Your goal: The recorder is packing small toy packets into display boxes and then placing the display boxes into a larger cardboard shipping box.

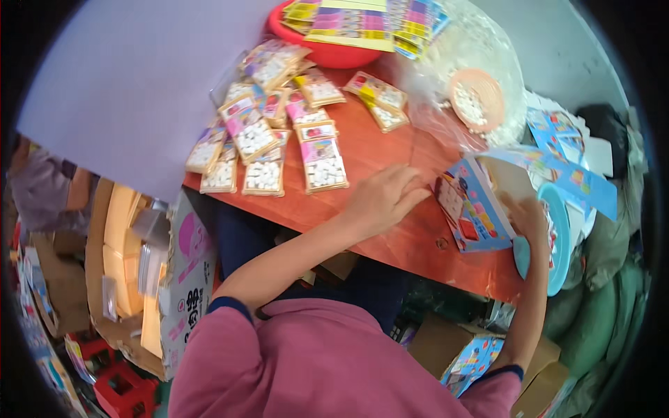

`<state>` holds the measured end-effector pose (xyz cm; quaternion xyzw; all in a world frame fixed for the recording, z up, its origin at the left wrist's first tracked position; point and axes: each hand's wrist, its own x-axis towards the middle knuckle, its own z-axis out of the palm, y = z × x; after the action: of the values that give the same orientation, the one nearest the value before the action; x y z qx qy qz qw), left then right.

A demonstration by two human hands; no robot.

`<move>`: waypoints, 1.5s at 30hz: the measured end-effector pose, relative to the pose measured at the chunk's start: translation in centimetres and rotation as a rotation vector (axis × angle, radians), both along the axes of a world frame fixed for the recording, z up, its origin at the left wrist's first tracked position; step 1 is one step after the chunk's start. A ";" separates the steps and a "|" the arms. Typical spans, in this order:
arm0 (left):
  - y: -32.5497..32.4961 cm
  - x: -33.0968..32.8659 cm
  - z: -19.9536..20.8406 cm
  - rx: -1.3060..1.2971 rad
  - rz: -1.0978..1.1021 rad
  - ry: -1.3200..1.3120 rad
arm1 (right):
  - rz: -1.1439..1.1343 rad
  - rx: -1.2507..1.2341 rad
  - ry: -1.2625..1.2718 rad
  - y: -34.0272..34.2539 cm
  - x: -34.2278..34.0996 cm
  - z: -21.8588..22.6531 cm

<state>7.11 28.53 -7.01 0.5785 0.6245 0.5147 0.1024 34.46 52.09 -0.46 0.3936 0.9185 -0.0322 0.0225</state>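
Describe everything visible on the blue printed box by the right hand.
The box looks like thin printed cardboard, mostly blue, with colourful pictures and red patches on the face turned left. It is assembled and stands on the reddish-brown tabletop near its right end, its open mouth showing a pale interior. The right hand is at its right side; whether fingers are inside is unclear. The left hand is apart from it. Any contents are hidden.

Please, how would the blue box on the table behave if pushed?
The blue box looks like thin card, so it is probably light, unless filled. Its open end may let the walls flex.
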 end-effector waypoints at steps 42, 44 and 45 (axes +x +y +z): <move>-19.7 -20.1 -4.1 -0.101 0.742 0.963 | 0.336 -0.809 0.858 -23.8 -35.8 -5.9; -18.7 -17.6 -3.5 -0.063 0.652 0.979 | 0.157 -0.847 0.984 -23.5 -33.6 -4.9; -18.0 -15.9 -3.0 -0.028 0.570 1.000 | 0.119 -0.870 1.048 -23.4 -32.6 -4.2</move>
<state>-8.78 10.48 -9.97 0.5588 0.7351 0.1774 -0.3404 1.86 28.68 -4.64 0.2301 0.7316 -0.5835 -0.2671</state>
